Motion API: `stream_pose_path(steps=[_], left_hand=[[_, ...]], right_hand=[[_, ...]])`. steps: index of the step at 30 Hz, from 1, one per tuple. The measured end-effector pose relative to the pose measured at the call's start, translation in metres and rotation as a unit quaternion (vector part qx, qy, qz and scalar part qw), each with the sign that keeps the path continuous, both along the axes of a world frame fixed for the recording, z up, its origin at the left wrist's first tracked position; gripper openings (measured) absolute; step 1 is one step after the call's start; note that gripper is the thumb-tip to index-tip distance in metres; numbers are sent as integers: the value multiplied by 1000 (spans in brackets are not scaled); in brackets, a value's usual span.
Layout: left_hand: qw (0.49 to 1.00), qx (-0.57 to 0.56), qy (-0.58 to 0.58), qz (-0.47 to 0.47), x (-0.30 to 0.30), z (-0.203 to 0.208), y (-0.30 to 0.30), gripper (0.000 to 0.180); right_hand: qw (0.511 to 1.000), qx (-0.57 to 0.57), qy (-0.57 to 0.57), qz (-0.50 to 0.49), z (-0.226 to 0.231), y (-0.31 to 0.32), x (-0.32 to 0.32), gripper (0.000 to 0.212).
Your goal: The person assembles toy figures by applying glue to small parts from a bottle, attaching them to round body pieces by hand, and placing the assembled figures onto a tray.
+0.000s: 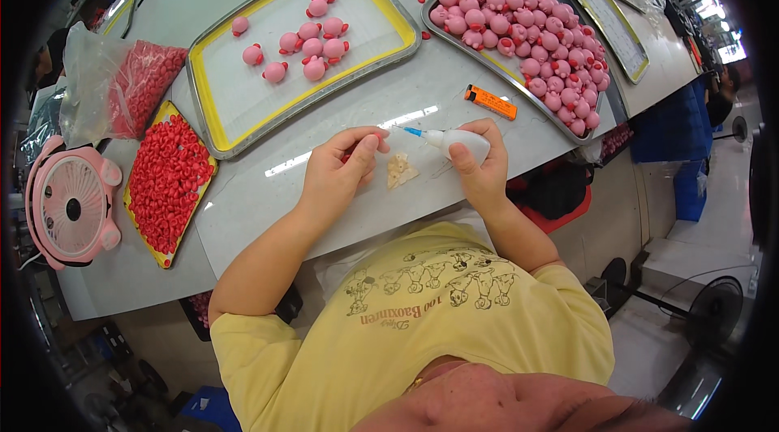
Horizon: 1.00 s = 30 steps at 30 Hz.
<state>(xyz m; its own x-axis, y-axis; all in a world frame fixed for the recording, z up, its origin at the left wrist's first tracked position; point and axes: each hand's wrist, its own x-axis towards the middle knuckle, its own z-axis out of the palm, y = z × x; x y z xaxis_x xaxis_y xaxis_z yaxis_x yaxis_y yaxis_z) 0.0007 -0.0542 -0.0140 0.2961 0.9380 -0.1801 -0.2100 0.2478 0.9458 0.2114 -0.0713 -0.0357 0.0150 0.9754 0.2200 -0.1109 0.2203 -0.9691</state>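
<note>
My right hand (480, 166) grips a small white glue bottle (454, 140) whose blue nozzle points left toward my left hand (339, 166). My left hand pinches a small red piece (349, 156) between thumb and fingers, just off the nozzle tip. A blob of dried yellowish glue (401, 170) lies on the white table (389, 99) between my hands. Ahead on the left a yellow-rimmed metal tray (243, 99) carries several finished pink pig figures (312, 47). Ahead on the right another metal tray (495, 67) is heaped with pink pig bodies (527, 22).
A yellow tray (134, 213) full of small red parts (166, 180) lies at my left, with a clear bag (134, 83) of more red parts behind it. A pink pig-shaped fan (71, 203) stands at the far left. An orange utility knife (491, 102) lies near the right tray.
</note>
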Motion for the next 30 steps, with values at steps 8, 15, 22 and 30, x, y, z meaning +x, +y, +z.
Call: stream_pose_path(steps=[8,15,22,30], left_hand=[[998,-59,-23,7,-4,-7,4,23],[998,-35,43,35,-2,-10,3,25],[975,95,190,70,2,-13,1,25],[989,-123,-68,54,-4,-15,12,20]], right_hand=[[988,-99,97,64,-3,0,0,26],[1000,-3,-8,1,-10,2,-2,24],[991,78,-103,-25,-7,0,-5,23],[996,46,-75,-31,-9,3,-5,24]])
